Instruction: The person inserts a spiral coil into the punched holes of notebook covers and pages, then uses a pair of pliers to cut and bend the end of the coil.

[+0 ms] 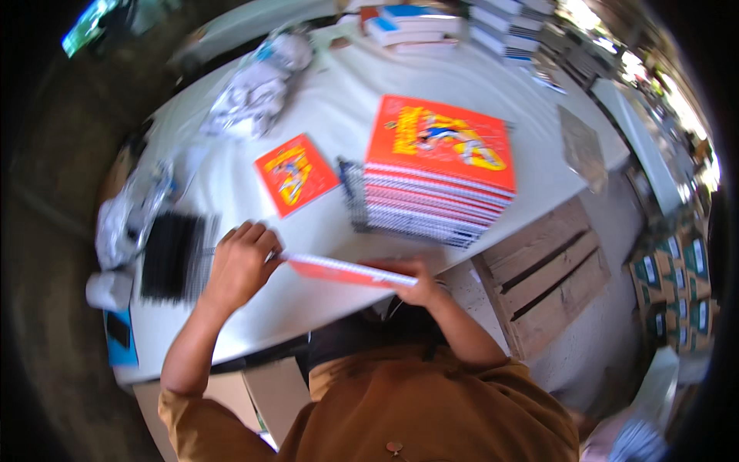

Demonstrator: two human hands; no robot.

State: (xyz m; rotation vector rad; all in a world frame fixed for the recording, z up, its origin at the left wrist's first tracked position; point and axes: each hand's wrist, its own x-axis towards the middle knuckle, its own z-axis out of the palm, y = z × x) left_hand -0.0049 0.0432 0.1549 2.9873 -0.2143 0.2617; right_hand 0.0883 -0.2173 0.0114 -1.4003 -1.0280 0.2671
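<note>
Between my hands a red notebook is tilted almost edge-on, its pale perforated edge facing up. My left hand pinches its left end; motion blurs the fingertips, and a small dark bit shows between them. My right hand grips the other end, its fingers partly hidden behind the cover. Beyond them lies a single red notebook with a yellow cartoon picture. To its right rises a tall stack of the same notebooks. Black binding wires lie in a pile by my left hand, and more wires lie against the stack.
Crumpled clear plastic and another plastic bag lie on the white table. A white roll stands near a dark phone at the left edge. Book stacks sit at the back. A wooden pallet lies right of the table.
</note>
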